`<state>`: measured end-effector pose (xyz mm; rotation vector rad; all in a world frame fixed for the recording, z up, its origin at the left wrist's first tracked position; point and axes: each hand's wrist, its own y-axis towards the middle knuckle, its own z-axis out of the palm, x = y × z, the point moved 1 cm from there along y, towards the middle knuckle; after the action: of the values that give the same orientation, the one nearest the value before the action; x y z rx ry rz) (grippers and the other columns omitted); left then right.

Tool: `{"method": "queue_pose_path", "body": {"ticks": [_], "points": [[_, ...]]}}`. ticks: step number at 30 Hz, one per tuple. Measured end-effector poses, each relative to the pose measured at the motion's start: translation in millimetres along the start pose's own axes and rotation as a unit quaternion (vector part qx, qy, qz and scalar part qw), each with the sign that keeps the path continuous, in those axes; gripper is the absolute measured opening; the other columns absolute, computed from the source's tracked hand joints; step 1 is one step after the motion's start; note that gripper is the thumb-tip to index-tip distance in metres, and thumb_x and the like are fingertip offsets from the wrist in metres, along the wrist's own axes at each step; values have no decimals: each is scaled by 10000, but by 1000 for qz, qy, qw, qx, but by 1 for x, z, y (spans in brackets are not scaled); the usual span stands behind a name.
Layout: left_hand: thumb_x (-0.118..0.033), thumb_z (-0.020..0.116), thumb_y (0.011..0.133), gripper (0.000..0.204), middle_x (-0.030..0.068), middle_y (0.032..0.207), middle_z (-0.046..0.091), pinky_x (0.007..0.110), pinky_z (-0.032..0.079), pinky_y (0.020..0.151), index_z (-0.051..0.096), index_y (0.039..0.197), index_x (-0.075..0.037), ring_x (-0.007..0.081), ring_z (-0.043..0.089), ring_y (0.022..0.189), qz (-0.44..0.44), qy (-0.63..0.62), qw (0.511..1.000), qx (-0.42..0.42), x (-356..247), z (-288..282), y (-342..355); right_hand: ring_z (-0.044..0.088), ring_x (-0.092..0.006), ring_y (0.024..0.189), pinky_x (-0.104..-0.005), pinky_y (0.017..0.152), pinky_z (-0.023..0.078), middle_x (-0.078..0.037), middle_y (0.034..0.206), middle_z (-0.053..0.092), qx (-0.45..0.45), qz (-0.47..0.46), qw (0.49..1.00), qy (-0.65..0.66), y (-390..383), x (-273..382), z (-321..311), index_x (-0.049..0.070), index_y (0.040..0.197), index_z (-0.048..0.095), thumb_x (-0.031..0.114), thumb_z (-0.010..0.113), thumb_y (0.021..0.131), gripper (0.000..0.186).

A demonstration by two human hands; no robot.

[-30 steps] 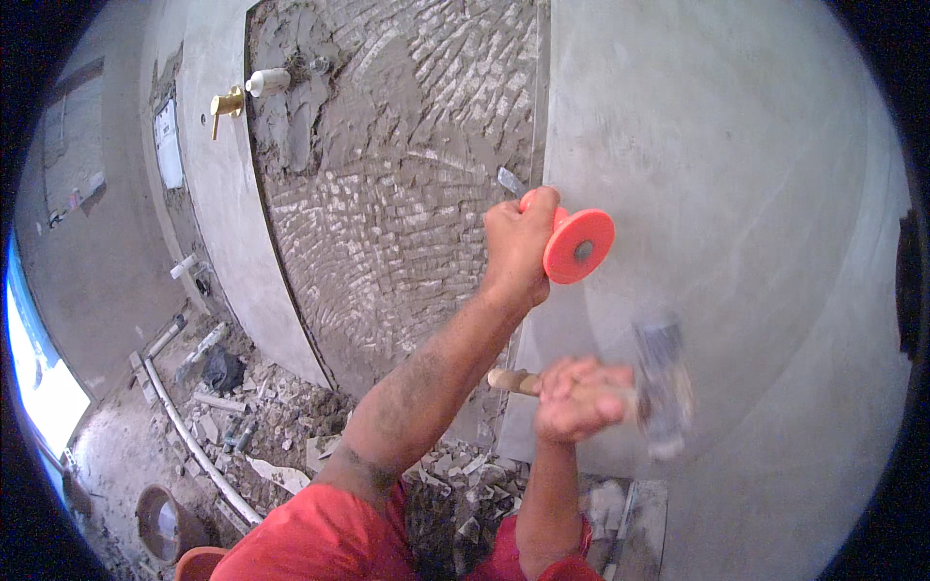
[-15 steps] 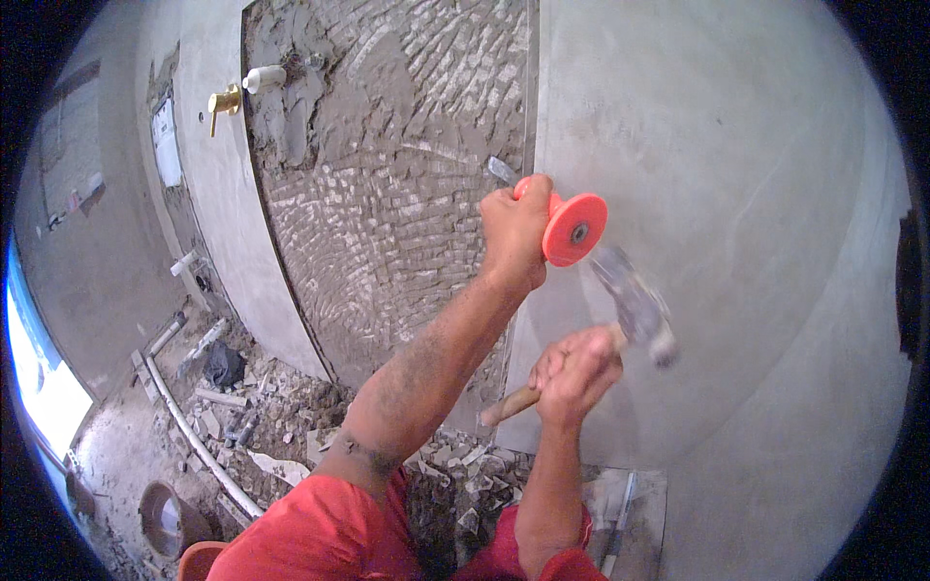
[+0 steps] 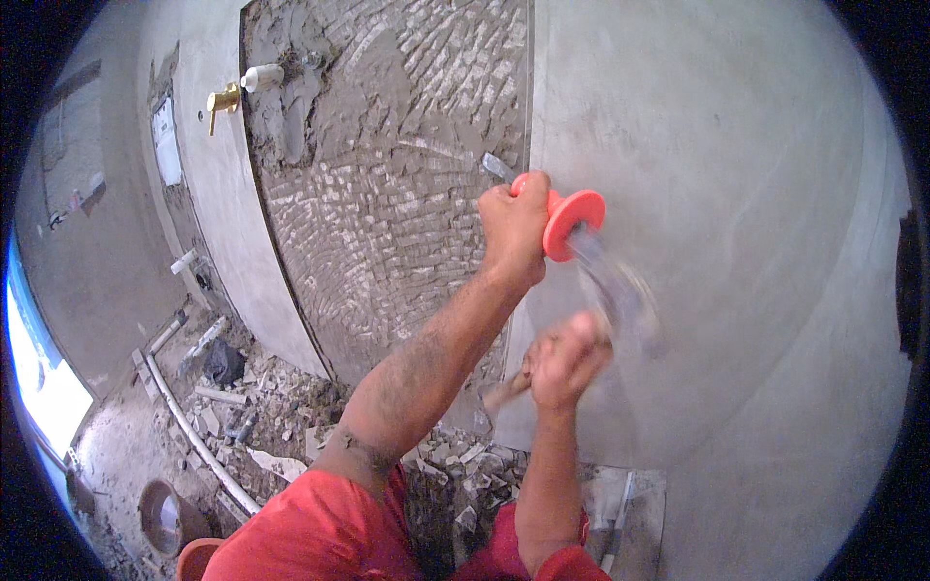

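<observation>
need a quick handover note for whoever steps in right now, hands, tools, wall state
Left hand: closed round the chisel just behind its orange hand guard, tip set at the edge where the smooth wall panel meets the stripped patch.
Right hand: closed on the hammer, blurred in mid-swing just below the guard.
Done: a tall patch of ridged grey mortar is bare; rubble lies on the floor below.
Left: the smooth panel right of the chisel is intact, as is the strip left of the patch.
</observation>
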<state>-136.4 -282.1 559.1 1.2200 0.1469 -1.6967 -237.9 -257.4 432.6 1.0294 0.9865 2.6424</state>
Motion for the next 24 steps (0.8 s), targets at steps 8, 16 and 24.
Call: {"method": "queue_pose_path", "body": {"ticks": [8, 16, 24], "points": [[-166, 594, 815, 266, 20, 574, 511, 331, 337, 407, 532, 606, -14, 101, 444, 472, 1, 10, 1000, -11, -1, 2, -3, 356, -119, 324, -282, 292, 336, -3, 487, 346, -20, -29, 998, 61, 0, 1, -5, 107, 707, 341, 553, 426, 951, 516], [-164, 597, 806, 279, 20, 560, 517, 328, 350, 424, 541, 582, -9, 100, 450, 477, 21, -10, 1000, -16, 4, 4, 0, 332, -102, 327, -273, 294, 341, 4, 491, 331, -36, -41, 997, 54, 6, 3, -3, 115, 721, 352, 524, 387, 977, 484], [-189, 611, 796, 298, 32, 562, 526, 351, 369, 437, 542, 578, 1, 119, 466, 488, 33, 1, 998, -45, 10, 9, 6, 338, -103, 323, -263, 285, 334, 5, 487, 342, -25, 4, 991, 134, 8, 10, -10, 118, 695, 350, 558, 384, 970, 519]]}}
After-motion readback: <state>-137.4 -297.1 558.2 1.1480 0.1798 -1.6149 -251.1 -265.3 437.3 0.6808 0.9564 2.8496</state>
